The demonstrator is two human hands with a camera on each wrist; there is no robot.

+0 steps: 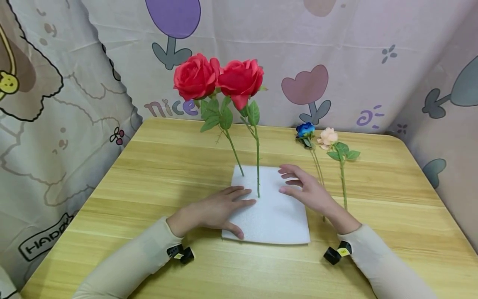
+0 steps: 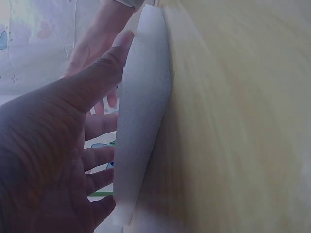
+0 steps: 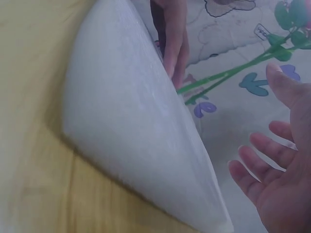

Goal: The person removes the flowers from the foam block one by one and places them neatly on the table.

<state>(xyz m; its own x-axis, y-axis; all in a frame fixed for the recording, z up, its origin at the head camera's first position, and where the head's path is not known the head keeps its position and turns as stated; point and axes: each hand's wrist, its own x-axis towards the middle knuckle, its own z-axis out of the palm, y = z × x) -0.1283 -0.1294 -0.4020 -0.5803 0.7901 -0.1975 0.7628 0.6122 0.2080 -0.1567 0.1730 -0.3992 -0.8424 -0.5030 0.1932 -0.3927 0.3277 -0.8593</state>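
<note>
A white foam board lies flat on the wooden table, its thick side edge facing the left wrist view. Two red artificial roses, a left one and a right one, stand upright with their green stems in the board. My left hand rests on the board's left part with fingers spread, fingertips close to the right rose's stem. Over the board's right side, my right hand hovers with fingers apart and slightly bent, holding nothing; the right wrist view shows its palm beside the board.
To the right of the board, a blue rose and a pale pink rose lie on the table. Printed cloth hangs behind the table and along both sides. A small black camera sits at each wrist.
</note>
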